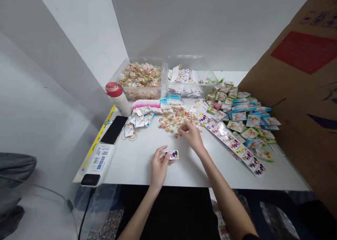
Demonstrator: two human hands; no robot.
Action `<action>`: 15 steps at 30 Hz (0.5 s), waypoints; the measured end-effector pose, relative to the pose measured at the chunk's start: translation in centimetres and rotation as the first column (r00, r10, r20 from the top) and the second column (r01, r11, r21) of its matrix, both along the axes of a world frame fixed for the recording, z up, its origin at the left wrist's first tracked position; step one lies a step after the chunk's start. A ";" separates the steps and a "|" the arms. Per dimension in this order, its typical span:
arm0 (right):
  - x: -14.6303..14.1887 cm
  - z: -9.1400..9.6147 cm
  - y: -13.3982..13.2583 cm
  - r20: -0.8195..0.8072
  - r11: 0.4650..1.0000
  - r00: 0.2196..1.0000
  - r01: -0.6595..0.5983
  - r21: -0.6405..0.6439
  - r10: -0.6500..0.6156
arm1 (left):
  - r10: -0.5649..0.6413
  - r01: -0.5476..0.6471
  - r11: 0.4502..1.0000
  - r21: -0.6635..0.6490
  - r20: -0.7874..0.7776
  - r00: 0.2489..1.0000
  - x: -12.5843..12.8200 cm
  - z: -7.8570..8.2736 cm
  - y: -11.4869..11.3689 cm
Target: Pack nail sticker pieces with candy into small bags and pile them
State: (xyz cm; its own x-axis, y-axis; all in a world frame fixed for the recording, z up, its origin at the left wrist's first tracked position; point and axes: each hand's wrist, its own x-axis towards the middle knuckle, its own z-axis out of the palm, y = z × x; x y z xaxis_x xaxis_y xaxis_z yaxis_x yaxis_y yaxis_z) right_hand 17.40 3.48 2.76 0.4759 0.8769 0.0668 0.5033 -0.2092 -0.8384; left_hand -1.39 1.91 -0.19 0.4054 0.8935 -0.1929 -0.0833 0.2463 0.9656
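My left hand (159, 164) is closed on a small white card (172, 154) printed with dark and purple ovals, held just above the table near its front edge. My right hand (191, 134) reaches to the near side of a pile of small clear packets with orange, green and yellow bits (173, 120). Its thumb and fingertips are pinched together there; whatever sits between them is too small to make out. Right of the pile, long printed strips (231, 140) with similar colored ovals lie slantwise on the table.
A tub of colorful packets (142, 92) and a tub of printed cards (185, 87) stand at the back. Small boxes (239, 115) heap up beside a large carton (297, 103). Flat boxes (147, 105), a bottle (118, 98), a phone (114, 129) and a power bank (98, 164) occupy the left.
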 end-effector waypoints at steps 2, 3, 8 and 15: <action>-0.4 0.5 -2.0 -0.081 0.993 0.990 -0.120 -0.017 0.118 | 0.034 -0.034 0.999 -0.030 0.024 0.999 0.1 0.2 0.0; -0.8 0.7 -3.0 -0.114 0.984 0.979 -0.173 -0.027 0.169 | 0.044 -0.042 0.998 -0.048 0.039 0.998 0.2 0.3 -0.1; -3.1 0.6 -6.7 -0.191 0.981 0.965 -0.191 -0.041 0.180 | 0.032 -0.013 0.987 -0.160 0.119 0.992 0.4 1.0 -1.0; -2.9 0.0 -7.8 -0.489 0.952 0.839 -0.302 -0.050 0.240 | -0.079 0.091 0.988 -0.124 0.100 0.992 -0.4 2.3 -1.6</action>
